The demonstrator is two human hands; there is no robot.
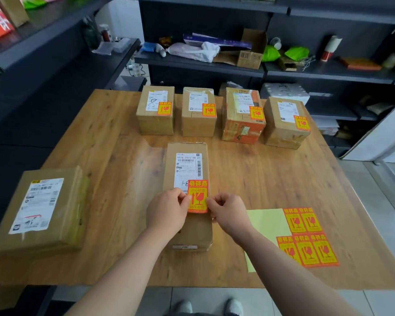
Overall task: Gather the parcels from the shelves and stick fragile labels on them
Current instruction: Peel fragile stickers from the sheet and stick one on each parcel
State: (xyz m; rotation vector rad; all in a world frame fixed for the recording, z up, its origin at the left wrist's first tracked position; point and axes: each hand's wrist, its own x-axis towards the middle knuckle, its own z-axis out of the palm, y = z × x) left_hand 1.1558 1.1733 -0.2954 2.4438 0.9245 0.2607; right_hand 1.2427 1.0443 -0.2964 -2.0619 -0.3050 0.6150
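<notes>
We pinch the red-and-yellow fragile sticker (pixel 198 196) between both hands, left hand (pixel 169 210) and right hand (pixel 228 212) on its side edges, its long axis running along the long brown cardboard parcel (pixel 187 226) beneath.

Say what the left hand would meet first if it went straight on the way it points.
The label it pinches; beyond that, likely the right hand at the label's other edge, though depth is unclear.

A single wide-angle view is taken from the head, tilted forward and down. The table (pixel 128 137) is seen close, its near edge at 6 o'clock; shelves (pixel 328 71) are seen farther off at 12 o'clock.
</notes>
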